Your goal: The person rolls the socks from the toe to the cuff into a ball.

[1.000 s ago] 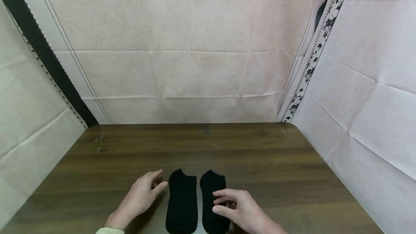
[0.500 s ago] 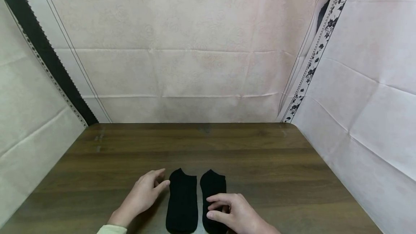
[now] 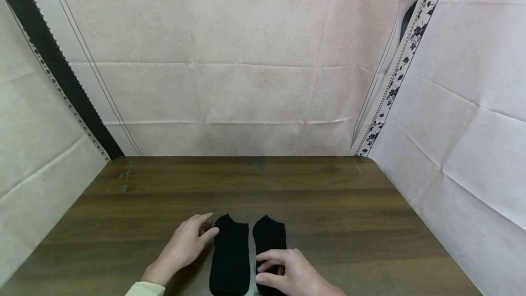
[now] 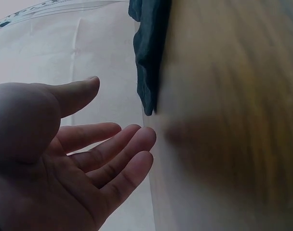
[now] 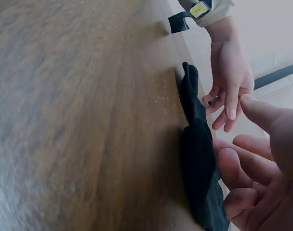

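Observation:
Two black ankle socks lie flat side by side at the table's near edge, a narrow gap between them: the left sock (image 3: 231, 259) and the right sock (image 3: 269, 234). My left hand (image 3: 186, 243) hovers beside the left sock with fingers loosely bent, its thumb tip at the sock's edge in the head view. The left wrist view has nothing between thumb and fingers (image 4: 137, 137); dark sock fabric (image 4: 150, 53) is beyond them. Over the lower right sock is my right hand (image 3: 296, 271), fingers relaxed, hiding part of it. Whether its fingertips touch the fabric I cannot tell.
A brown wood-grain table (image 3: 246, 186) extends away from me. Pale patterned cloth (image 3: 246, 81) hangs behind it, with more cloth on both sides. A strap with a yellow label (image 5: 199, 9) is on the left wrist.
My left hand has moved slightly right, toward the left sock. My right hand has drifted left and nearer to me over the right sock. The socks stay in place.

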Tool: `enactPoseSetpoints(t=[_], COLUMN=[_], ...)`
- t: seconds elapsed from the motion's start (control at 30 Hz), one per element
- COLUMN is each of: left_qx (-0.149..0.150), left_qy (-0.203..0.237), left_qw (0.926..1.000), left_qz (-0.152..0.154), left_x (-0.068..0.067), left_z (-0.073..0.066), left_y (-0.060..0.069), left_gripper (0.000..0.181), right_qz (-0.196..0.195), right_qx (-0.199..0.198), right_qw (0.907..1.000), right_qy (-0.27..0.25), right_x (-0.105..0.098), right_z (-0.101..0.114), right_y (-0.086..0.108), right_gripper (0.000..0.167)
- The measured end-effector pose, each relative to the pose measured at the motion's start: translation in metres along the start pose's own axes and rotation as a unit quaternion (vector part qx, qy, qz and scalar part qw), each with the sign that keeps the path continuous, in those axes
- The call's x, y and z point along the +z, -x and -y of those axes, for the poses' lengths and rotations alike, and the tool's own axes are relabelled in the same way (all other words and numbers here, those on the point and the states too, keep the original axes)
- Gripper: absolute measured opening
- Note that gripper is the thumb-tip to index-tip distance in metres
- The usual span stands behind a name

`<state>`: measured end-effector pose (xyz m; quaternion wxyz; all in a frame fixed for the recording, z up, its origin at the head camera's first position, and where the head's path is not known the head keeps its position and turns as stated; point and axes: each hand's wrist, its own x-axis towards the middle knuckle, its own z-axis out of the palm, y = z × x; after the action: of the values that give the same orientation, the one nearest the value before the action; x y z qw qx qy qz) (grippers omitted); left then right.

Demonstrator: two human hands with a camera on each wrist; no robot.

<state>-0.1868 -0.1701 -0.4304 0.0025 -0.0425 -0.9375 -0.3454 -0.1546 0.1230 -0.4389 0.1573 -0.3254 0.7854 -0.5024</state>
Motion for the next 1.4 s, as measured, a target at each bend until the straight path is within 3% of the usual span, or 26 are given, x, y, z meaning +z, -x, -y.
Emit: enactPoseSetpoints(t=[0.5, 0.77, 0.9, 1.1, 1.2, 1.4], left_qx=[-0.004, 0.005, 0.004, 0.000, -0.004, -0.011], left_qy=[-0.003, -0.008, -0.012, -0.014, -0.017, -0.011], left_qw=[0.9999, 0.9999, 0.9999, 0.9998, 0.9996, 0.9997], left_qz=[0.011, 0.008, 0.009, 0.016, 0.020, 0.018], left_x=[0.005, 0.006, 0.006, 0.008, 0.008, 0.010], left_z=[-0.004, -0.005, -0.006, -0.005, -0.004, -0.001], left_y=[-0.008, -0.010, -0.011, -0.013, -0.015, -0.020], left_gripper=[0.047, 0.048, 0.047, 0.047, 0.045, 0.027], right_qz=[0.009, 0.019, 0.024, 0.027, 0.030, 0.040], right_qx=[0.026, -0.022, -0.018, -0.016, 0.003, 0.033], right_qw=[0.9996, 0.9979, 0.9963, 0.9910, 0.9883, 0.9742], right_qy=[0.013, 0.057, 0.080, 0.130, 0.150, 0.219], right_x=[0.004, 0.007, 0.008, 0.010, 0.011, 0.017], right_z=[0.003, 0.002, 0.003, 0.004, 0.004, 0.006], right_y=[-0.005, -0.009, -0.012, -0.014, -0.014, -0.018], right_gripper=[0.032, 0.033, 0.033, 0.031, 0.030, 0.027])
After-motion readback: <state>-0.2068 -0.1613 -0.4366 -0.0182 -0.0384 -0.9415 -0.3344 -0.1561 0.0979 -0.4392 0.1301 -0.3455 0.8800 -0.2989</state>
